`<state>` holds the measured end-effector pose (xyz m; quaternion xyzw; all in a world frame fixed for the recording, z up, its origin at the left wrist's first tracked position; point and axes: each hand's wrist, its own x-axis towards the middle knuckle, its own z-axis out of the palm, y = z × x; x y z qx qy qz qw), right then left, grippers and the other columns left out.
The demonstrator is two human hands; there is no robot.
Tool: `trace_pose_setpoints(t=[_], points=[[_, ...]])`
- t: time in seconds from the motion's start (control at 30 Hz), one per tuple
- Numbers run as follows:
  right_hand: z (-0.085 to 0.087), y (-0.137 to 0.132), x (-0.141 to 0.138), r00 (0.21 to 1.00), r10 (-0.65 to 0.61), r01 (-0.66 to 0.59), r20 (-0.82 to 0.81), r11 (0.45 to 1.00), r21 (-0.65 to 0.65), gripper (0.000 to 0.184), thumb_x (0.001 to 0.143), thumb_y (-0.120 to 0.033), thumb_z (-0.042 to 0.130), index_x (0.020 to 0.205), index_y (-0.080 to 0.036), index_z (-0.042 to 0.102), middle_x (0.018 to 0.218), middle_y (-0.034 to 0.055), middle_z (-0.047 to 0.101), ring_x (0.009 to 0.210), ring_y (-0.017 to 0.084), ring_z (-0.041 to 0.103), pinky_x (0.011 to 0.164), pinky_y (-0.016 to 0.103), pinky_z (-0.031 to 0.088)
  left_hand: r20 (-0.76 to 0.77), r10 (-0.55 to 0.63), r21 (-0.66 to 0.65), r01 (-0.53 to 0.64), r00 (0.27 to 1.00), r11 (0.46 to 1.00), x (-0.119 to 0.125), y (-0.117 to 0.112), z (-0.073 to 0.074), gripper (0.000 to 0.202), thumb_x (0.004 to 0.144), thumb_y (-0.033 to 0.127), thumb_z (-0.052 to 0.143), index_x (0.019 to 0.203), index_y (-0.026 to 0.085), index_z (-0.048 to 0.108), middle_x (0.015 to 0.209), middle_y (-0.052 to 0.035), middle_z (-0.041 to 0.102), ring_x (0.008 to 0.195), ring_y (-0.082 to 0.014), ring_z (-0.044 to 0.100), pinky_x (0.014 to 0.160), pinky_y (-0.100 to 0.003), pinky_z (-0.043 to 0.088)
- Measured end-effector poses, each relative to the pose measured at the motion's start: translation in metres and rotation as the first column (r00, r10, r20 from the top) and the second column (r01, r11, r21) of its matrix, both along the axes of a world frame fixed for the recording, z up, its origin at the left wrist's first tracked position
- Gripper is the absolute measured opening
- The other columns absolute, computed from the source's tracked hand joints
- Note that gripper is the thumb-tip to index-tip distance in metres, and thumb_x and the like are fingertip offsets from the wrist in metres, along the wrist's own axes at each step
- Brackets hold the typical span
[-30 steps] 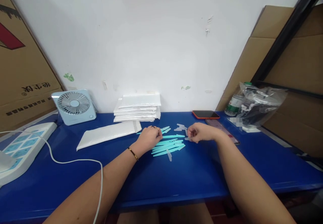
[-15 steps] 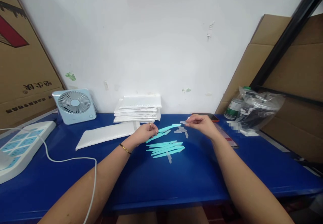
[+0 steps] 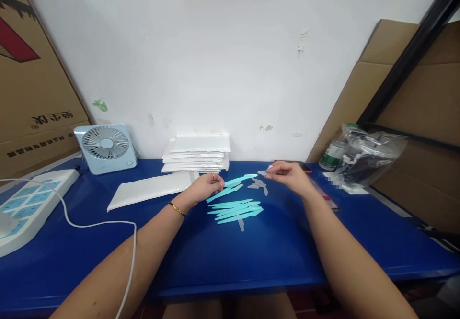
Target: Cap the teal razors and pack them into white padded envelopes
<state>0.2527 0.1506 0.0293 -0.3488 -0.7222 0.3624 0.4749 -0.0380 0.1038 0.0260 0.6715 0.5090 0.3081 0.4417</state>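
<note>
Pinched in my left hand (image 3: 205,187) is a teal eyebrow razor (image 3: 241,179), its blade end pointing right. My right hand (image 3: 288,176) grips a small translucent blade cover (image 3: 262,173) between thumb and fingers, just beyond the razor's tip; a small gap seems to part them. Below the held razor lies another teal razor (image 3: 230,191), partly behind my left fingers. Several more teal razors (image 3: 235,209) form a loose pile nearer me, with one translucent cover (image 3: 240,223) against its front. A few loose covers (image 3: 258,185) lie below my right fingertips.
White padded mailers (image 3: 197,156) are stacked against the wall, and one mailer (image 3: 149,190) lies flat before them. At left are a fan (image 3: 108,149), a power strip (image 3: 36,204) and a white cable (image 3: 134,247). A bottle (image 3: 332,153) and plastic bag (image 3: 373,156) stand at right.
The held razor has turned slightly in my left hand, so its pale blade face shows less. My right hand with the cover has barely shifted.
</note>
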Motion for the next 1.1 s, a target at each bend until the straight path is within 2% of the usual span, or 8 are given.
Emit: trace_pose_setpoints(t=[0.33,0.43,0.53,0.63,0.77,0.83,0.97,1.1], points=[[-0.005,-0.007,-0.024,0.989,0.094,-0.093,0.113,0.996,-0.017,0.030,0.061,-0.042,0.075,0.078,-0.018,0.071,0.085,0.0060,0.062,0.069,0.016,0.060,0.061,0.030,0.051,-0.026,-0.037,0.031,0.038,0.999,0.999,0.000,0.004,-0.006,0.023,0.071,0.036,0.051,0.081,0.015,0.057,0.075,-0.0023,0.060,0.063,-0.0124,0.051,0.059,-0.024,0.039],[-0.007,-0.002,-0.017,0.969,0.064,-0.068,0.240,0.998,0.006,0.027,0.066,-0.039,0.071,0.084,-0.019,0.070,0.090,0.0062,0.062,0.073,0.016,0.060,0.065,0.031,0.050,-0.186,0.079,0.114,-0.058,0.979,0.992,-0.003,0.009,-0.010,0.022,0.073,0.036,0.050,0.079,0.017,0.059,0.071,-0.0021,0.061,0.062,-0.0148,0.052,0.056,-0.025,0.038],[-0.007,0.006,0.000,0.870,-0.047,0.011,0.490,0.997,0.077,0.014,0.071,-0.031,0.065,0.078,-0.019,0.070,0.086,0.0053,0.063,0.072,0.016,0.058,0.067,0.030,0.047,-0.371,0.189,0.249,-0.098,0.909,0.963,-0.007,0.012,-0.014,0.022,0.076,0.035,0.049,0.078,0.018,0.062,0.074,-0.0043,0.063,0.068,-0.0186,0.055,0.058,-0.027,0.037],[-0.009,0.011,0.013,0.758,-0.045,0.016,0.651,0.999,0.050,0.014,0.071,-0.019,0.059,0.079,-0.020,0.070,0.084,0.0040,0.064,0.073,0.017,0.058,0.069,0.029,0.045,-0.443,0.187,0.364,-0.015,0.877,0.931,-0.007,0.009,-0.015,0.023,0.074,0.037,0.055,0.087,0.020,0.063,0.086,-0.0060,0.063,0.081,-0.0220,0.056,0.064,-0.028,0.038],[-0.013,0.012,0.015,0.685,0.033,-0.042,0.728,0.999,-0.006,0.023,0.069,-0.017,0.060,0.088,-0.022,0.070,0.087,0.0035,0.062,0.073,0.016,0.056,0.066,0.027,0.044,-0.526,-0.047,0.366,0.276,0.849,0.889,0.003,0.000,-0.012,0.024,0.072,0.041,0.061,0.088,0.024,0.065,0.091,-0.0043,0.062,0.086,-0.0220,0.055,0.068,-0.028,0.038],[-0.015,0.012,0.013,0.660,0.038,-0.041,0.750,0.999,-0.014,0.018,0.069,-0.020,0.061,0.085,-0.021,0.070,0.084,0.0039,0.061,0.071,0.016,0.055,0.065,0.026,0.044,-0.580,-0.103,0.341,0.356,0.808,0.870,0.008,-0.004,-0.012,0.019,0.073,0.039,0.060,0.084,0.024,0.066,0.086,-0.0033,0.063,0.082,-0.0207,0.055,0.066,-0.027,0.037],[-0.014,0.011,0.012,0.662,0.067,-0.025,0.746,0.997,-0.067,0.012,0.067,-0.024,0.064,0.077,-0.018,0.067,0.087,0.0055,0.060,0.071,0.016,0.055,0.064,0.026,0.043,-0.625,-0.074,0.335,0.353,0.777,0.874,0.013,-0.006,-0.012,0.014,0.078,0.032,0.055,0.077,0.022,0.066,0.075,-0.0026,0.064,0.072,-0.0179,0.056,0.060,-0.026,0.034],[-0.015,0.011,0.011,0.689,0.203,-0.051,0.695,0.971,-0.234,0.018,0.067,-0.031,0.066,0.079,-0.017,0.066,0.076,0.0035,0.063,0.067,0.015,0.056,0.059,0.024,0.042,-0.606,-0.075,0.305,0.318,0.792,0.898,0.011,-0.004,-0.012,0.019,0.080,0.033,0.052,0.077,0.022,0.067,0.075,-0.0015,0.066,0.068,-0.0157,0.056,0.057,-0.024,0.034]])
